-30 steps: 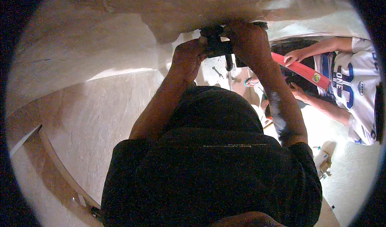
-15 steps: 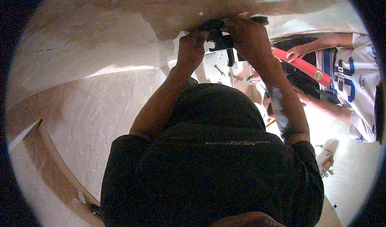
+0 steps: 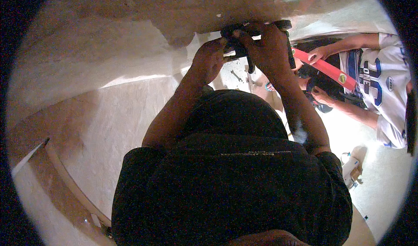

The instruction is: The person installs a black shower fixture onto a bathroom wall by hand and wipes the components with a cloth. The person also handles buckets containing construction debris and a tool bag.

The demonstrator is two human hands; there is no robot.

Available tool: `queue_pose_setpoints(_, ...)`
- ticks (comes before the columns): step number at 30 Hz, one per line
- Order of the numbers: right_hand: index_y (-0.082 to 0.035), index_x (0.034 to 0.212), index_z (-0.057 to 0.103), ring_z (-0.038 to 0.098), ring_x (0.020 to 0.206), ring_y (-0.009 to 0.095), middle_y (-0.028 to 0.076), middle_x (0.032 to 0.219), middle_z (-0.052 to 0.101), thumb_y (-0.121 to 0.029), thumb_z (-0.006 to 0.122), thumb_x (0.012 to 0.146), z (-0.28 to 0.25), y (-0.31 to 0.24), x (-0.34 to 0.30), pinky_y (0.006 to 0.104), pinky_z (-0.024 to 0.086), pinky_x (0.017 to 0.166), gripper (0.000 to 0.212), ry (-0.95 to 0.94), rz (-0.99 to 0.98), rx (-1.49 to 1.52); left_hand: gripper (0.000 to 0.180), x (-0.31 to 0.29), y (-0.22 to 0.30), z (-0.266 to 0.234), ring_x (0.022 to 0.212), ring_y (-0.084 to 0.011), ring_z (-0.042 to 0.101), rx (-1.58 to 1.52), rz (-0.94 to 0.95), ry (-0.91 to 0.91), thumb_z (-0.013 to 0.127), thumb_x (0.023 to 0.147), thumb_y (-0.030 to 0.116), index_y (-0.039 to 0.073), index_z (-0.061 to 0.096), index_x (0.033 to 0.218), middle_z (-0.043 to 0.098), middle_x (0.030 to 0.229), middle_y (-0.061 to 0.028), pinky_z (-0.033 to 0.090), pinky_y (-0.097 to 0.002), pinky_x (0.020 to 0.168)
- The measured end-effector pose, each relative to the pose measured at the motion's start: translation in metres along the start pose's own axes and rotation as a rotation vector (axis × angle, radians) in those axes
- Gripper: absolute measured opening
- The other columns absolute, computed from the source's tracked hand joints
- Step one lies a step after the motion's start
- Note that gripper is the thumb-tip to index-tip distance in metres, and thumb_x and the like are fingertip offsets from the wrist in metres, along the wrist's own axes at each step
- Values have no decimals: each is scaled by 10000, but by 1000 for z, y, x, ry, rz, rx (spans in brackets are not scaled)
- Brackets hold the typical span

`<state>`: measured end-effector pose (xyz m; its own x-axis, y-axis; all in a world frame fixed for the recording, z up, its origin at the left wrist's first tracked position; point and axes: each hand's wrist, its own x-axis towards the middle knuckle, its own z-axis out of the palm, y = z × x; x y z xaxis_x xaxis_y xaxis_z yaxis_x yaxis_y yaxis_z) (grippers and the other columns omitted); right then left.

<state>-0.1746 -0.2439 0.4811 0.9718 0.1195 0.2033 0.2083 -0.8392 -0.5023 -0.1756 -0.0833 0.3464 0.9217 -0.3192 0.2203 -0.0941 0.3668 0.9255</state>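
Observation:
Both my hands are raised to a black fitting (image 3: pixel 229 32) against the wall; its exact kind cannot be made out. My left hand (image 3: pixel 209 62) is closed at the fitting's left end, fingers bent and tips against it. My right hand (image 3: pixel 272 48) is wrapped over its middle, thumb pointing toward my left fingertips. A rounded black end (image 3: pixel 284 25) of the fitting sticks out past my right hand. Below it, a thin black piece (image 3: pixel 250 64) hangs between my hands. My palms hide much of the fitting.
A person in a white and blue jersey (image 3: pixel 383 87) at the right holds a red spirit level (image 3: pixel 324 68). A wrench (image 3: pixel 236 75) lies below my hands. Beige stone-like wall (image 3: pixel 100 41) spans the top and left. A white object (image 3: pixel 349 166) lies on the floor at lower right.
My right hand has turned, its thumb now showing near my left fingers. The fitting's rounded end sits slightly lower. The other person's lower hand and the red level have shifted a little left.

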Motion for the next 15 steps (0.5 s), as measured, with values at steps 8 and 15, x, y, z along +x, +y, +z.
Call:
queue_pose_setpoints(8,-18,905,719,694,693,283,145,804,720,-284,725,828,3,2,-3,369,529,675,277,75,-26,-106,613,7,29,8,1187,-268,543,-208,-137,-15,603,913,528,19,549,1250,600,1231,-87,452,-545,999)
queue_pose_setpoints(15,-9,824,678,680,719,294,151,770,693,-216,702,850,1,19,3,371,527,699,210,65,-30,17,545,7,31,20,1143,-248,555,-564,-402,185,702,880,425,48,561,1247,614,1204,-72,448,-554,976)
